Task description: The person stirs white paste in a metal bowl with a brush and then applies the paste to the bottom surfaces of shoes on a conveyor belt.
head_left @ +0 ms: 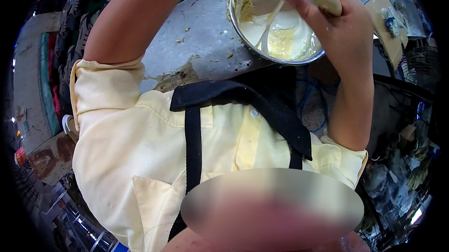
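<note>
The right hand (337,23) has its fingers closed around a pale handle (327,2), above a metal bowl (262,54) of white paste (286,22) at the far right of the grey table (206,27). The left hand lies out of view beyond the far side; its fingers cannot be told.

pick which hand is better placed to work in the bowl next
Right hand, likely: it is over the metal bowl, gripping a pale round-ended tool; the left hand is out of view.
</note>
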Motion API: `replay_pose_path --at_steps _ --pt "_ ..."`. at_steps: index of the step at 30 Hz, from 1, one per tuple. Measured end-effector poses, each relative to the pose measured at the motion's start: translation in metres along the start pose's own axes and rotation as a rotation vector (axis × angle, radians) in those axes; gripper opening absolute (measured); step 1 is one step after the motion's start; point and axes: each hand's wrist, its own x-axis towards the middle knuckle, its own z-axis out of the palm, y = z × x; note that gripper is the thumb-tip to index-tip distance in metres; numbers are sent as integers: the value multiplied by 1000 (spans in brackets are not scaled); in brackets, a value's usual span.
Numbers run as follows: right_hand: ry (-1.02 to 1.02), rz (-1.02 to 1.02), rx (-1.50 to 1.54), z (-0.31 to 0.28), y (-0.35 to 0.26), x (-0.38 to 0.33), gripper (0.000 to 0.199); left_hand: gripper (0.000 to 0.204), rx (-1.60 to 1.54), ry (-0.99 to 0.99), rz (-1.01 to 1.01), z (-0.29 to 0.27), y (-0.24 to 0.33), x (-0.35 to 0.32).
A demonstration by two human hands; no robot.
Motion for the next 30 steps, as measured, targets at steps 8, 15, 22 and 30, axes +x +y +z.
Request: replay_pose_path --at_steps 8,15,22,30 --pt "393 30 -166 14 14 5 6 16 -138 -148 -119 4 0 -16" --pt "381 -131 -284 14 52 -6 14 31 32 -690 0 -26 13 -55" --pt "402 -103 -192 8 41 -14 9 18 170 -1274 -142 3 15 -67" --pt "-8 34 -167 5 21 -61 11 10 -215 -668 -238 -10 -5 -53"
